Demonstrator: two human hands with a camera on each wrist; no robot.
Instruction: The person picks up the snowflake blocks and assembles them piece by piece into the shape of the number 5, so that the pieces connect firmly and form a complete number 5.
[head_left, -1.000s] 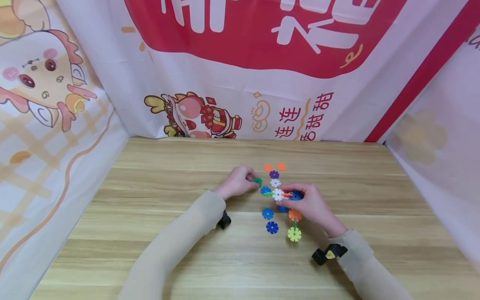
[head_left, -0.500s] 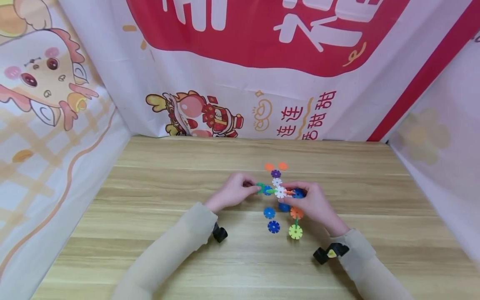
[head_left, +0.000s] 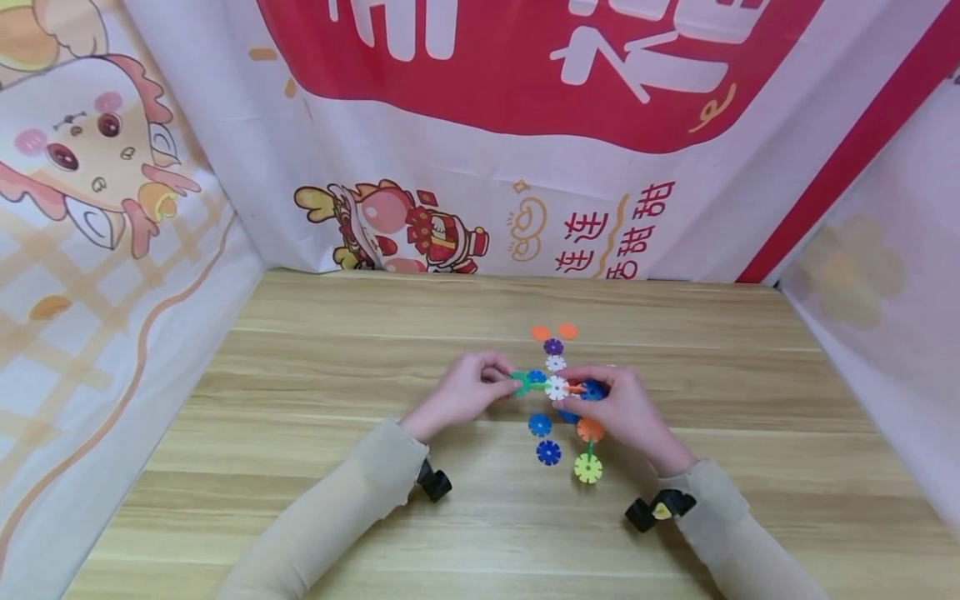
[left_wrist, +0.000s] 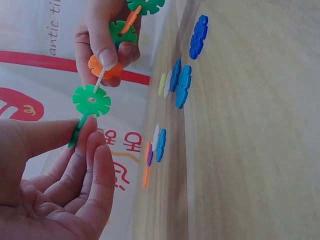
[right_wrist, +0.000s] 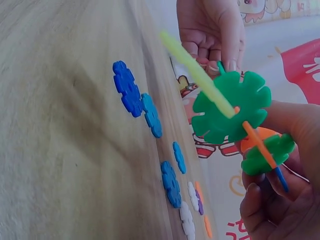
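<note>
Left hand (head_left: 467, 390) pinches a green plastic snowflake disc (left_wrist: 91, 100) w/ notched rim, between both hands. Right hand (head_left: 624, 410) grips the slotted disc assembly (right_wrist: 239, 113); loose flat discs (head_left: 544, 439) lie btw the wrists on the wood-grain worktop (head_left: 300, 350)

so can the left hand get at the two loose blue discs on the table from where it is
Probably yes. The two blue discs lie flat on bare table, just right of the left hand, with nothing between. But its fingers pinch a green disc, so it would have to let go first.
</note>
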